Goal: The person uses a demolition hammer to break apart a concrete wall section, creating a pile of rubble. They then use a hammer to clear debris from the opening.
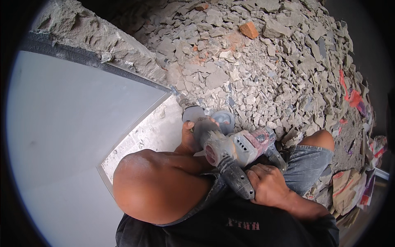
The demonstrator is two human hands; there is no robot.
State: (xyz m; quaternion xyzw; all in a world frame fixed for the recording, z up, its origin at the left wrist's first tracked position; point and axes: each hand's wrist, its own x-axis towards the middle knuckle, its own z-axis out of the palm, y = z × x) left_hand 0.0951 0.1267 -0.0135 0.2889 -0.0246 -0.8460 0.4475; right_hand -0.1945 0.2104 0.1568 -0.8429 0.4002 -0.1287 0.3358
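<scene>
Held the grinder [240,149] between the knees [142,179], pinching the disc [203,129] in the left hand [189,136] and closing the right hand [269,184] on the handle [235,177]. Had the disc already against the grinder; couldn't tell whether fastened yet.

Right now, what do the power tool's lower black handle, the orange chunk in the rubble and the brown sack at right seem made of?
Lower black handle: likely hard plastic or rubber, matte, with a moulded, dusty surface.
Orange chunk: probably fired brick, unglazed and rough, judging by its colour and broken edges.
Brown sack: apparently paper, matte, suggested by its creases.
</scene>
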